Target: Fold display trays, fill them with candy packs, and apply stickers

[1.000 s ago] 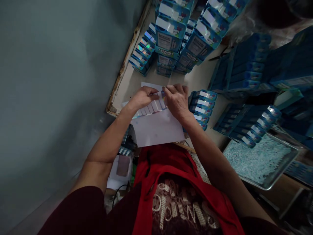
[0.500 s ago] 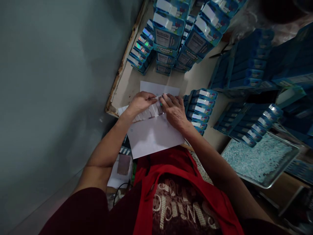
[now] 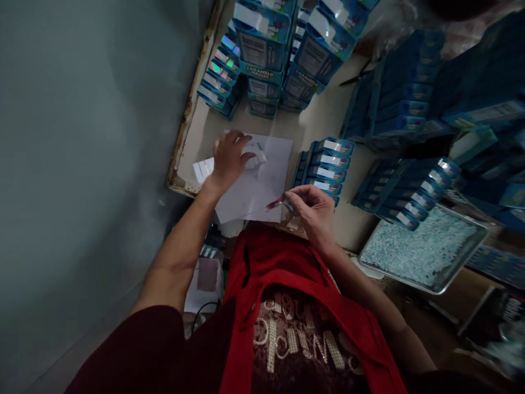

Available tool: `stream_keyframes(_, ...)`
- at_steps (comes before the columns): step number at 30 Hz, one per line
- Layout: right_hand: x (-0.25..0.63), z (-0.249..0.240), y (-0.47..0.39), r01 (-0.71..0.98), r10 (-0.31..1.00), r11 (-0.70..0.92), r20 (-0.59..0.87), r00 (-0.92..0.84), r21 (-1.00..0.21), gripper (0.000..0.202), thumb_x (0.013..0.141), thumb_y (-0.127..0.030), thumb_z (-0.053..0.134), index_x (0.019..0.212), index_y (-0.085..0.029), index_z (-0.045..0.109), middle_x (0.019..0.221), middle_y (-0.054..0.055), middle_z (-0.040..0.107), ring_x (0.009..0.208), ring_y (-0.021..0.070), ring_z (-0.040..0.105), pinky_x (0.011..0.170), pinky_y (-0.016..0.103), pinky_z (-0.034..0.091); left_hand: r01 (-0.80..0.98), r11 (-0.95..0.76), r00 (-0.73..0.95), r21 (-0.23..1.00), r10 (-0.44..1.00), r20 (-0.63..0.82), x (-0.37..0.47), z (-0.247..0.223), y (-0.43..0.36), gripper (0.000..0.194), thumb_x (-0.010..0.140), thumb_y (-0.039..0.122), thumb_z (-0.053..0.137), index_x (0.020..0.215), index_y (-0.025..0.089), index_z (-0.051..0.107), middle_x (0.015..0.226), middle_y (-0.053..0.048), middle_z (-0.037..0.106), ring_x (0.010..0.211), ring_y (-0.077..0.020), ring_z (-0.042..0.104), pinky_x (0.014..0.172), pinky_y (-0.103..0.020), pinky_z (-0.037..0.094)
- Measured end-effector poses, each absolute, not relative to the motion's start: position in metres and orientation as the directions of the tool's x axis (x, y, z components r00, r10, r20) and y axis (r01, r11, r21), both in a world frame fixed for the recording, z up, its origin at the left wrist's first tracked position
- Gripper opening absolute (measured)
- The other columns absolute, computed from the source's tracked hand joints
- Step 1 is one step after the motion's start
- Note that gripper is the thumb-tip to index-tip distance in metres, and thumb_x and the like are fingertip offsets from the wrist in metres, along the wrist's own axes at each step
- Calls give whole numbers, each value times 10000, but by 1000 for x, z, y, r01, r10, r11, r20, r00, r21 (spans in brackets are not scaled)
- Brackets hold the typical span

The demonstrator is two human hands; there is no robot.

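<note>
My left hand (image 3: 230, 158) is curled over the left part of some white paper (image 3: 268, 178), its thumb and fingers closed on a pale strip (image 3: 256, 155). The strip bends up at the right of the fingers. White blocks with thin dividing lines (image 3: 204, 168) show left of this hand. My right hand (image 3: 318, 210) is pinched at the paper's lower right corner. A thin, shiny item with a reddish end (image 3: 274, 205) sticks out leftward from its fingertips; what it is cannot be made out.
Blue boxes with white labels (image 3: 262, 49) stand in stacks at the table's back. A shorter row of blue boxes (image 3: 328, 158) sits right of the paper. Further right are more boxes (image 3: 404, 191) and a metal tray of pale blue pieces (image 3: 422, 251). A wall (image 3: 82, 164) borders the left.
My hands have moved apart: the right one down and rightward, the left one up and leftward. The strip that lay flat between them is now bent. The view has shifted slightly.
</note>
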State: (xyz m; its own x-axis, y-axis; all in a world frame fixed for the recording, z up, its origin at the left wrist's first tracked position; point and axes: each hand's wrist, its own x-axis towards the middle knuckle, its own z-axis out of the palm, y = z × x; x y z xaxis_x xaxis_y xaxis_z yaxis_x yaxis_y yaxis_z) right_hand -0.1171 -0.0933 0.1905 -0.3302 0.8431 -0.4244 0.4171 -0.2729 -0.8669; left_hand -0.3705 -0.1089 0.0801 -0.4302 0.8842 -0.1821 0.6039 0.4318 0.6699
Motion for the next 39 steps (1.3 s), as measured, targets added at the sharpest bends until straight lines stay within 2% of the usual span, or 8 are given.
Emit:
stream_keyframes(4,-92,195,-96,276,818,-462,-525,-235,-843,328,820,-542,881,841,-234,772,676,-18,675,542,116,492,509,260,395,-61,487,-230,871,843,-487,-311,111,-147,923,888,990,402,1139,167,736,1098,-179,792,995,-275,764,872,-391,605)
stream_keyframes(6,-83,192,-98,264,822,-476,-531,-206,-839,327,811,-544,883,833,-234,779,663,-19,672,541,112,485,509,255,397,-319,538,-16,780,820,-572,-282,130,-165,1002,730,1055,537,1141,162,725,1089,-184,796,963,-273,772,823,-363,610)
stream_keyframes(8,-75,187,-101,273,829,-476,-530,-177,-836,307,803,-524,886,828,-233,791,643,-25,663,532,109,472,506,253,389,-423,566,65,707,798,-600,-259,145,-178,920,596,939,802,1113,181,725,1102,-160,797,981,-267,764,839,-350,609)
stream_keyframes(13,-64,179,-108,237,850,-474,-511,-130,-848,233,791,-457,883,833,-237,820,736,0,763,617,140,608,600,274,503,-375,640,-91,671,695,-714,-221,161,-188,499,625,579,952,831,208,691,809,-23,727,750,-163,667,747,-293,555)
stream_keyframes(18,-55,172,-110,240,849,-483,-517,-106,-842,240,807,-470,883,841,-239,822,764,6,784,663,160,659,663,294,544,-384,691,-134,612,614,-778,-216,157,-191,520,640,661,898,810,218,687,738,-8,692,656,-152,621,673,-302,548)
stream_keyframes(23,-39,168,-116,239,829,-519,-551,-92,-821,250,796,-478,895,832,-238,834,809,22,816,731,184,709,755,327,578,-180,684,-158,707,689,-707,-228,152,-182,412,702,590,868,799,213,733,745,-30,720,652,-158,627,631,-289,525)
stream_keyframes(28,-23,166,-124,273,815,-556,-579,-2,-785,252,756,-460,916,800,-223,840,781,22,810,692,172,681,737,321,561,106,664,-28,740,746,-665,-235,147,-166,266,770,466,819,776,202,789,679,-32,719,633,-161,618,580,-271,447)
stream_keyframes(39,-25,154,-120,321,910,-409,-410,69,-854,216,822,-453,869,812,-243,821,710,-5,742,657,155,593,647,287,472,185,623,197,760,734,-650,-251,138,-115,339,746,505,853,732,176,772,690,-35,705,645,-145,593,596,-269,436)
